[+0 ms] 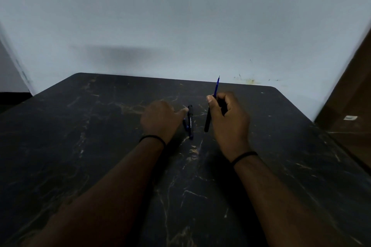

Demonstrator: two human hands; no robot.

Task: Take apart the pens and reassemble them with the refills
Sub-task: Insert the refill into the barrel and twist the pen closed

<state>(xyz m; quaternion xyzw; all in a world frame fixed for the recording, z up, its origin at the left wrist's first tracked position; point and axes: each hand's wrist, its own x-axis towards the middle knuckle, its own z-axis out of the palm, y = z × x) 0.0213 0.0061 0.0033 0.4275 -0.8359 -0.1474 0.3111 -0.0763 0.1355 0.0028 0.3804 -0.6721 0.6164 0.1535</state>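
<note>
My right hand [228,118] is closed around a black pen barrel [208,121] held nearly upright. A thin blue refill [216,85] sticks up out of the top of the fist. A black capped pen [190,121] lies on the dark table, with a smaller blue piece [185,124] beside it on its left. My left hand [160,119] hovers palm down just left of that pen. Its thumb tip reaches the pen's far end. Whether the thumb touches the pen I cannot tell.
The dark marble-patterned table [100,146] stands against a pale wall [180,26]. A brown wooden surface [351,106] rises at the right edge. Both wrists carry a black band.
</note>
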